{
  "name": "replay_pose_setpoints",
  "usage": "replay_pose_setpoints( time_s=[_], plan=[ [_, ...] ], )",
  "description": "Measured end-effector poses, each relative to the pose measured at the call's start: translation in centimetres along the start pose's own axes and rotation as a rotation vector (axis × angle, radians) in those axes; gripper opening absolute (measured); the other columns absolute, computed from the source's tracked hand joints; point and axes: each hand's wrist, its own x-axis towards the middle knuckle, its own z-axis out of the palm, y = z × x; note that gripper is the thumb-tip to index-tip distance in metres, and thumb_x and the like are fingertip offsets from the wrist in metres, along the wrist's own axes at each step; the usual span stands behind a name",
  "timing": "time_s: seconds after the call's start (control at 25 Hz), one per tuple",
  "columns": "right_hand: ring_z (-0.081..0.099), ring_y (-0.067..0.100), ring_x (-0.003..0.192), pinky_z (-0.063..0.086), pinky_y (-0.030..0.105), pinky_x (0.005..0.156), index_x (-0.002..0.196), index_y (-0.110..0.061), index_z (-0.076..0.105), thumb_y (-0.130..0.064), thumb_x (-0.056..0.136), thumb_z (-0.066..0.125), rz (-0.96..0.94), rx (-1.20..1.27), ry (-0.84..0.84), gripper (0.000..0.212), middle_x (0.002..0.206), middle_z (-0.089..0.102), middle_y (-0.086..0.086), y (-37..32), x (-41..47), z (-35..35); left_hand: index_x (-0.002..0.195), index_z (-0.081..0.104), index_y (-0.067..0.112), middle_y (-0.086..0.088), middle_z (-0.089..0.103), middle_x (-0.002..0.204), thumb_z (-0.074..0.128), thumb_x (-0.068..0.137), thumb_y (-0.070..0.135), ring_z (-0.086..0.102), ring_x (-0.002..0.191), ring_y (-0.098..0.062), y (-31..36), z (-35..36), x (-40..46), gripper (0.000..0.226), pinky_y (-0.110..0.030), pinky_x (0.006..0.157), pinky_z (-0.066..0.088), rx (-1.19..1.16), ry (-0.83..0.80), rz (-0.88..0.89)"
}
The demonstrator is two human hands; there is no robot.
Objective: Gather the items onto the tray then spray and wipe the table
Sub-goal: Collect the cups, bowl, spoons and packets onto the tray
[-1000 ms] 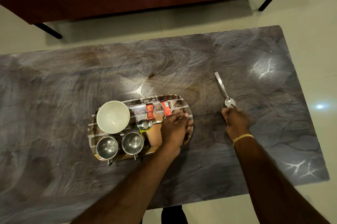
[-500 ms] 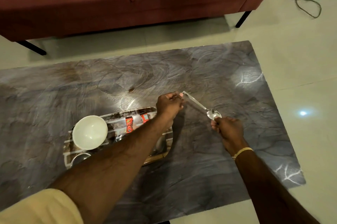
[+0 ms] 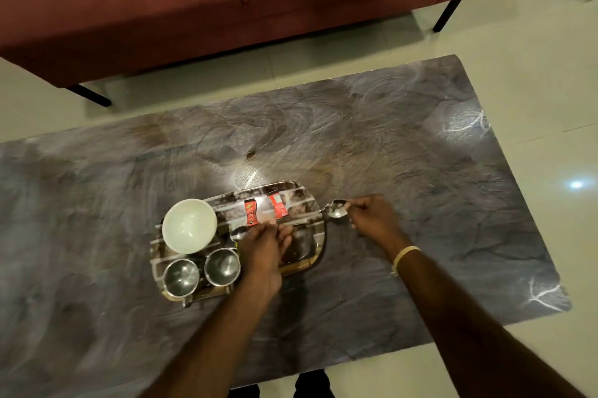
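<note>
Two hands are on the job here, and the last loose spoon (image 3: 336,208) is arriving at the tray (image 3: 304,263). The right hand (image 3: 373,219) pinches it by the bowl end, just off the tray's right edge, with the handle reaching in across the rim toward the left hand (image 3: 263,243). That left hand hovers over the tray's middle, fingers curled; whether it grips the handle I cannot tell, the fingers hide it. To do this well, I'd say lay the spoon flat in the bare stretch at the right of the tray, clear of the two red sachets (image 3: 250,211), and let go only once it rests fully inside the rim. A second spoon (image 3: 239,232) lies by the white bowl (image 3: 189,225), with two steel cups (image 3: 181,277) in front. Both forearms angle in from below, right wrist cocked inward, over the marbled bench (image 3: 404,154).
</note>
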Motion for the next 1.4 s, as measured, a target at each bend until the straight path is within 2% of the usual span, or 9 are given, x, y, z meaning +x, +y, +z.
replay_pose_setpoints(
  time_s=[0.08, 0.2, 0.28, 0.52, 0.76, 0.88, 1.04, 1.2, 1.4],
  plan=[
    [0.069, 0.020, 0.066, 0.055, 0.031, 0.063, 0.067, -0.015, 0.075, -0.018, 0.087, 0.063, -0.081, -0.119, -0.029, 0.024, 0.068, 0.072, 0.006, -0.1, -1.1, 2.3, 0.105, 0.063, -0.001, -0.013, 0.070, 0.087, 0.052, 0.099, 0.005, 0.072, 0.065, -0.013, -1.0, -2.2, -0.2, 0.014, -0.020, 0.059, 0.058, -0.130, 0.068, -0.079],
    [0.070, 0.020, 0.069, 0.048, 0.024, 0.057, 0.078, -0.004, 0.078, -0.002, 0.083, 0.064, -0.128, -0.094, 0.015, 0.015, 0.077, 0.075, 0.012, 0.3, -2.4, 4.1, 0.118, 0.059, -0.006, -0.019, 0.070, 0.094, 0.051, 0.100, 0.006, 0.069, 0.078, -0.023, -1.6, -3.4, 0.1, 0.022, -0.022, 0.061, 0.058, -0.212, 0.097, -0.126],
    [0.067, 0.012, 0.065, 0.047, 0.015, 0.057, 0.085, -0.008, 0.079, -0.001, 0.081, 0.065, -0.127, -0.079, 0.034, 0.015, 0.079, 0.076, 0.007, 0.6, -2.9, 4.3, 0.117, 0.059, -0.003, -0.016, 0.070, 0.093, 0.052, 0.100, 0.009, 0.070, 0.076, -0.020, -1.7, -3.3, 0.1, 0.022, -0.023, 0.058, 0.059, -0.205, 0.111, -0.144],
    [0.066, -0.002, 0.063, 0.049, 0.015, 0.060, 0.092, -0.017, 0.079, -0.009, 0.084, 0.069, -0.108, -0.046, 0.012, 0.015, 0.078, 0.076, -0.001, 0.8, -3.3, 4.6, 0.120, 0.058, 0.002, -0.015, 0.071, 0.103, 0.045, 0.103, 0.017, 0.070, 0.061, -0.011, -2.0, -2.6, 0.5, 0.026, -0.022, 0.047, 0.057, -0.167, 0.140, -0.180],
    [0.053, -0.012, 0.061, 0.038, -0.002, 0.054, 0.107, -0.004, 0.073, -0.002, 0.087, 0.067, -0.143, -0.061, 0.013, 0.021, 0.097, 0.075, 0.009, 0.0, -3.5, 5.5, 0.122, 0.057, 0.002, -0.005, 0.066, 0.084, 0.040, 0.104, 0.016, 0.067, 0.045, -0.006, -2.7, -2.4, 1.2, 0.029, -0.020, 0.042, 0.055, -0.185, 0.153, -0.196],
    [0.054, -0.012, 0.058, 0.040, -0.001, 0.053, 0.105, -0.003, 0.073, -0.002, 0.086, 0.068, -0.129, -0.048, 0.009, 0.020, 0.092, 0.074, 0.008, 0.1, -3.5, 5.9, 0.118, 0.059, 0.005, -0.005, 0.067, 0.085, 0.043, 0.104, 0.018, 0.070, 0.052, -0.009, -2.7, -2.4, 1.3, 0.024, -0.020, 0.044, 0.056, -0.185, 0.148, -0.191],
    [0.059, -0.005, 0.047, 0.046, 0.009, 0.049, 0.096, -0.008, 0.074, -0.003, 0.086, 0.068, -0.089, -0.031, -0.028, 0.012, 0.066, 0.067, -0.001, -0.1, -3.5, 6.3, 0.114, 0.058, 0.005, -0.005, 0.067, 0.084, 0.043, 0.104, 0.017, 0.067, 0.066, -0.013, -2.7, -2.3, 1.1, 0.022, -0.021, 0.045, 0.056, -0.191, 0.148, -0.197],
    [0.064, 0.007, 0.054, 0.051, 0.015, 0.050, 0.075, -0.025, 0.066, -0.005, 0.085, 0.070, -0.088, -0.049, 0.002, 0.023, 0.064, 0.068, -0.001, -0.4, -3.5, 6.4, 0.119, 0.058, 0.003, -0.007, 0.066, 0.087, 0.045, 0.104, 0.017, 0.067, 0.066, -0.015, -2.8, -2.3, 1.5, 0.024, -0.020, 0.043, 0.055, -0.210, 0.155, -0.211],
    [0.066, 0.009, 0.057, 0.052, 0.015, 0.050, 0.077, -0.019, 0.066, -0.005, 0.082, 0.073, -0.077, -0.049, 0.032, 0.017, 0.066, 0.069, 0.001, -0.7, -3.6, 6.7, 0.111, 0.058, 0.006, -0.006, 0.067, 0.085, 0.046, 0.103, 0.015, 0.067, 0.067, -0.014, -2.5, -2.3, 1.3, 0.017, -0.019, 0.043, 0.055, -0.223, 0.160, -0.228]
  ],
)
